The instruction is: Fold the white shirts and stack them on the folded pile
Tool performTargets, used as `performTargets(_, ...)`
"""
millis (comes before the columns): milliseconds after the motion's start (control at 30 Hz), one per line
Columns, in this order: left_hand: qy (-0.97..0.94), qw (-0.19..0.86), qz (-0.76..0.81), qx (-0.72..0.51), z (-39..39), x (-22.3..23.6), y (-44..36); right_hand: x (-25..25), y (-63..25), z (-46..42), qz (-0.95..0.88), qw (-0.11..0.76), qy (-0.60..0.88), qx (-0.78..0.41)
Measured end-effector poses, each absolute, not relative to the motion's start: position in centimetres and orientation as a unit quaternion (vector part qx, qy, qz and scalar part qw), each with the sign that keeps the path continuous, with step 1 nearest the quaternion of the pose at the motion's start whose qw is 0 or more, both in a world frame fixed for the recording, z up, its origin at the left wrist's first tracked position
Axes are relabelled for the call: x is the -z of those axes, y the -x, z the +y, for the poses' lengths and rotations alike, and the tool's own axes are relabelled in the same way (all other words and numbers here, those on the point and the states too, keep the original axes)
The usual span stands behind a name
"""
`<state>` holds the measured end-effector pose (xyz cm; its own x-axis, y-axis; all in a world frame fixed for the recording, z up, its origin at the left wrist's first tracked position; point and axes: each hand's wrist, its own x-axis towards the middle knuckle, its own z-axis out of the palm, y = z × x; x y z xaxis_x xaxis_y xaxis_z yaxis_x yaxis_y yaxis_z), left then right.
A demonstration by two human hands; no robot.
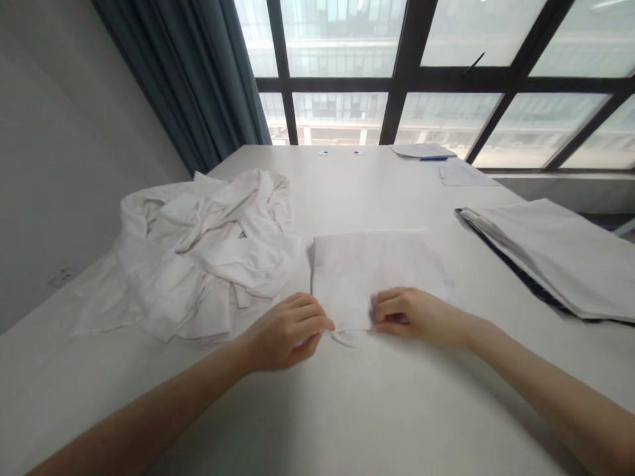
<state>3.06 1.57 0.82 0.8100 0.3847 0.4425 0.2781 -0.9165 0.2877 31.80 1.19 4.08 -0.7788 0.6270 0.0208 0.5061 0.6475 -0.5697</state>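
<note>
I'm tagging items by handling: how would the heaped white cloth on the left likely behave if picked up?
The heaped white cloth is probably floppy: its loose, slumped folds suggest it would sag from the grasp. The edges spread on the table would likely trail. Being soft and flattened underneath, it seems unlikely to roll.

Heap (213,244) left; cloth (364,271) between; stack (560,244) right

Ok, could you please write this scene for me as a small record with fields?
left hand: pinches the near left corner of the cloth
right hand: fingers curled at its near edge, grip unclear
left side: crumpled white pile
right side: white stack, dark layer beneath
far end: papers, blue pen
surface: white table
background: window, blue curtain
</note>
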Motion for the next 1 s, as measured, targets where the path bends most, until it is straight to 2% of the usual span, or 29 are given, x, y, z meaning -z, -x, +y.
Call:
performTargets(100,-0.94,0.118,0.192,-0.256,1.8,-0.5,-3.0,-4.3,-33.2,1.9,-0.885,0.115,0.358,-0.274)
performTargets(267,-0.938,0.093,0.233,-0.239,1.9,-0.5,-3.1,-2.2,-34.6,3.4,-0.87,0.236,0.418,-0.114)
performTargets(367,-0.94,0.091,0.239,-0.226,1.8,-0.9,-3.2,-0.7,-34.7,3.5,-0.884,0.178,0.428,-0.056)
performTargets(500,-0.944,0.105,0.218,-0.223,1.6,-1.7,-2.9,-0.1,-34.6,2.9,-0.897,0.1,0.429,-0.039)
performTargets(667,-0.95,0.123,0.17,-0.23,1.9,-3.0,-2.6,-0.5,-34.2,2.2,-0.912,0.076,0.399,-0.052)
performTargets(800,-0.92,0.05,0.264,-0.287,3.3,-4.6,-1.8,-0.7,-33.8,0.9,-0.925,0.064,0.369,-0.067)
performTargets(900,-0.92,0.013,0.322,-0.225,4.9,-5.7,-0.4,-1.3,-33.6,-0.5,-0.93,0.045,0.355,-0.079)
performTargets(1000,-0.938,0.023,0.32,-0.132,6.6,-5.9,0.5,-2.5,-33.0,-1.3,-0.929,0.046,0.359,-0.077)
